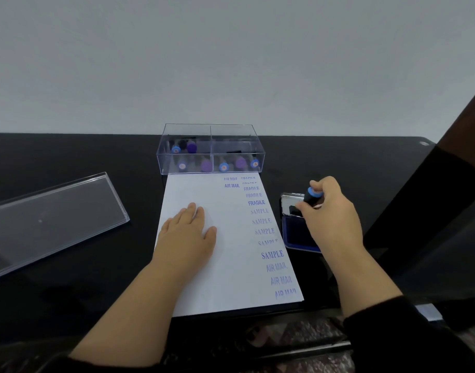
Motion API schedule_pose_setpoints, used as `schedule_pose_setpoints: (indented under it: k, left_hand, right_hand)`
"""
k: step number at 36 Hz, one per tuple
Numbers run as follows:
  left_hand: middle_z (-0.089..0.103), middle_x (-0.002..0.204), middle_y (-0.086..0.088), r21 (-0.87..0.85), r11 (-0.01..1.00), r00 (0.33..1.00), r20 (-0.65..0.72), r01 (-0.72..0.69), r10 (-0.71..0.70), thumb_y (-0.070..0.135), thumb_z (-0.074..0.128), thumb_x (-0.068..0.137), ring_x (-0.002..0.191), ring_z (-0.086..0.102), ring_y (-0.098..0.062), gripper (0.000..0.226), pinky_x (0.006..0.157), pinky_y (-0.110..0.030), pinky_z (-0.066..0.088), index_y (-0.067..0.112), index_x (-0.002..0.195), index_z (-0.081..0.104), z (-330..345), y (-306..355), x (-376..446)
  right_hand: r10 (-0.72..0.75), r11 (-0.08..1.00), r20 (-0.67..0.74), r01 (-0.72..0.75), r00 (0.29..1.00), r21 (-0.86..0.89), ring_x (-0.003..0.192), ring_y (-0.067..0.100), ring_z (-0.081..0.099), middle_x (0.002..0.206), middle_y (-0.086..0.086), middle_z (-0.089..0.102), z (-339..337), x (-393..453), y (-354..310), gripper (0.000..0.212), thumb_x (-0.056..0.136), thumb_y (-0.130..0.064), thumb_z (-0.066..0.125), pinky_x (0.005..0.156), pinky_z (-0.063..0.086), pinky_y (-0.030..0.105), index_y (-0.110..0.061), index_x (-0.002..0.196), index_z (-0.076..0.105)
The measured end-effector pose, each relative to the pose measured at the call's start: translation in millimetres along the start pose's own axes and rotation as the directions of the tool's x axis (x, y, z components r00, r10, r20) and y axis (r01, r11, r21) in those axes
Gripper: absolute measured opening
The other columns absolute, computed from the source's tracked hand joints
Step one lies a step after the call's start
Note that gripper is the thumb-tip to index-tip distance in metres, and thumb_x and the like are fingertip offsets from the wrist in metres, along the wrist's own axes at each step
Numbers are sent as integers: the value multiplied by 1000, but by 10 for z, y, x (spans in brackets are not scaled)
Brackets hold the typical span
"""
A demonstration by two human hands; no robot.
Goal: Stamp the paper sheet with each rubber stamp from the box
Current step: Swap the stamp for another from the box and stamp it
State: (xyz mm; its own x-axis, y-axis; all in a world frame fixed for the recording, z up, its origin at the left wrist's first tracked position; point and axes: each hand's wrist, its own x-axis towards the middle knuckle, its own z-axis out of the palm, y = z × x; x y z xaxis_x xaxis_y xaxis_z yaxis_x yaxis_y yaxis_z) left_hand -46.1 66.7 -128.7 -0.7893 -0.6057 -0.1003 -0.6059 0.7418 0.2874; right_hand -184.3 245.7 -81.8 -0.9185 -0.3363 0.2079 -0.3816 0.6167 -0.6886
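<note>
**Stamp held over the ink pad**

The right hand (330, 216) pinches a black stamp (310, 197) with a blue cap, tilted above the open ink pad (298, 235) just right of the paper (231, 265). The left hand (188, 232) lies flat, fingers together, on the sheet. Blue prints run down its right edge. The clear box (210, 149) of stamps touches the paper's far edge; its lid (50, 219) lies well to the left.

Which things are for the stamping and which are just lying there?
For the job: paper sheet, stamp held by the right hand, ink pad, clear box of stamps, left hand flat on the sheet.
Lying about: clear lid.
</note>
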Motion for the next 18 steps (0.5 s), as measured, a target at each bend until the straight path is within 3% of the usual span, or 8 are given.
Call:
schedule_pose_setpoints:
  k: [2,6,11,18]
  left_hand:
    - [2,160,4,-11,1000,1000,-16,5,-5,40,24,101,146,4,-16,57,117,-30,3,18,153,10,-27,-2,5]
    - [8,159,6,-29,999,999,-44,16,-17,38,27,101,145,9,-16,56,116,-29,7,19,152,14,-49,-18,-7]
    - [-4,160,2,0,1000,1000,-23,0,0,39,20,102,146,-2,-16,57,117,-31,-2,18,153,5,-24,-14,5]
    - [-13,159,-3,58,998,1000,-5,2,-1,40,14,102,146,-10,-17,58,116,-33,-6,17,152,-3,9,-36,30]
  right_hand:
    - [-14,999,17,13,1000,36,84,14,54,108,-17,52,17,26,-83,24,90,-20,62,52,38,22,-23,108,45]
    - [-71,994,44,67,996,90,84,14,56,105,-15,53,118,76,-304,25,89,-19,63,64,43,27,-22,107,46]
    - [-133,989,86,127,987,73,79,17,58,93,-7,56,290,222,-573,25,89,-20,62,65,48,31,-22,107,45]
    - [-189,982,145,185,971,39,87,21,57,114,-2,60,662,389,-728,25,89,-19,63,67,47,31,-25,100,41]
